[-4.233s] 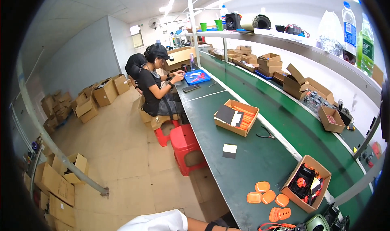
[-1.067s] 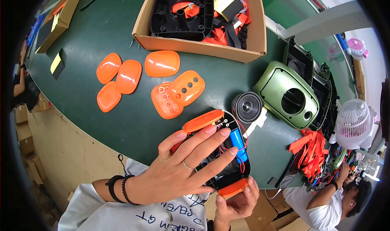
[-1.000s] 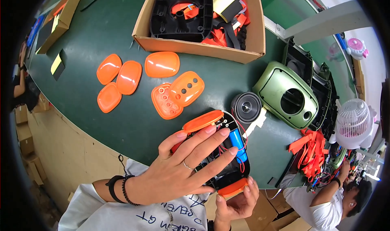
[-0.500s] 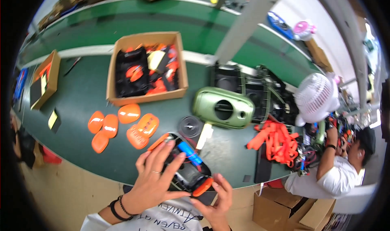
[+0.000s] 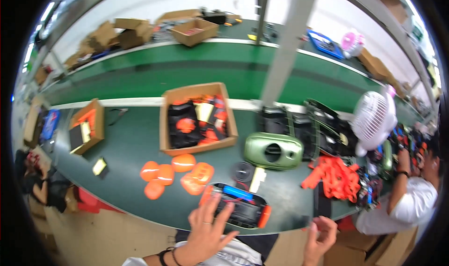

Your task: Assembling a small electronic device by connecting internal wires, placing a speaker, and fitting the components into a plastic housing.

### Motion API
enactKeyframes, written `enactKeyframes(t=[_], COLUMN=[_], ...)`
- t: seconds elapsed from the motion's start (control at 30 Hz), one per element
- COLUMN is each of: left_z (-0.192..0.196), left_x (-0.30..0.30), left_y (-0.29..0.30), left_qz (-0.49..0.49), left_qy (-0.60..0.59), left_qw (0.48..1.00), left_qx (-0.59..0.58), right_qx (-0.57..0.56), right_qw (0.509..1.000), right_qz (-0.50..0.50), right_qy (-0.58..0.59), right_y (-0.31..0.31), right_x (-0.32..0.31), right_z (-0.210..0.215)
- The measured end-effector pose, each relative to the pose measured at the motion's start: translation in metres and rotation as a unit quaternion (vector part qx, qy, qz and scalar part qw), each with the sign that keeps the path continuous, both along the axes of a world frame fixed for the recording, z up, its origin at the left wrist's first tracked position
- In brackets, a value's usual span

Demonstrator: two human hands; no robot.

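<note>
A black device with orange ends and a blue part (image 5: 237, 206) lies near the front edge of the green bench (image 5: 126, 144). My left hand (image 5: 206, 231) rests with spread fingers on its left end. My right hand (image 5: 320, 235) hovers off the bench edge to the right, fingers loosely apart and holding nothing. Several orange shell pieces (image 5: 170, 174) lie left of the device. A black round speaker (image 5: 242, 171) and a white slip (image 5: 257, 179) sit just behind it.
An open cardboard box (image 5: 196, 118) of black and orange parts stands behind. A green housing (image 5: 273, 150), orange straps (image 5: 334, 177) and a white fan (image 5: 372, 121) lie to the right. A person in white (image 5: 409, 191) works at far right. A smaller box (image 5: 86, 132) sits left.
The view swung from down the aisle to the bench in front. The black device, earlier held in both hands, now lies on the bench; my right hand has let go.
</note>
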State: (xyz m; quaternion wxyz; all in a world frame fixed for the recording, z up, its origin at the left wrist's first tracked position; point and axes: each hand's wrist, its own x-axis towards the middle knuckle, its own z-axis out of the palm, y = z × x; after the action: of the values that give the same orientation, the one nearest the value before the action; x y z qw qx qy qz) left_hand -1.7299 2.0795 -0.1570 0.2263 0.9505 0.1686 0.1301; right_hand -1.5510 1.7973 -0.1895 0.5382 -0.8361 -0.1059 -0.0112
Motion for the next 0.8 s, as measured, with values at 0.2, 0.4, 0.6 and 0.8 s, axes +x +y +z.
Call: enactKeyframes(t=[0.2,0.4,0.6,0.8], left_z=[0.021,0.01,-0.002,-0.022], left_x=[-0.028,-0.067,-0.18,-0.187], left_y=[0.049,0.174,0.342,0.374], left_qz=[0.097,0.294,0.454,0.433], left_qy=[-0.17,-0.194,-0.196,0.037], left_qw=[0.975,0.935,0.808,0.872], left_qx=[-0.1,-0.041,0.321,0.222], right_qx=[-0.051,0.037,0.038,0.028], right_qw=[0.988,0.989,0.976,0.98], right_qz=[0.135,0.144,0.21,0.193], right_qy=[-0.058,-0.017,-0.033,-0.037], right_y=[0.036,0.048,0.074,0.079], right_x=[-0.017,-0.022,-0.024,-0.031], right_z=[0.002,-0.017,-0.005,-0.006])
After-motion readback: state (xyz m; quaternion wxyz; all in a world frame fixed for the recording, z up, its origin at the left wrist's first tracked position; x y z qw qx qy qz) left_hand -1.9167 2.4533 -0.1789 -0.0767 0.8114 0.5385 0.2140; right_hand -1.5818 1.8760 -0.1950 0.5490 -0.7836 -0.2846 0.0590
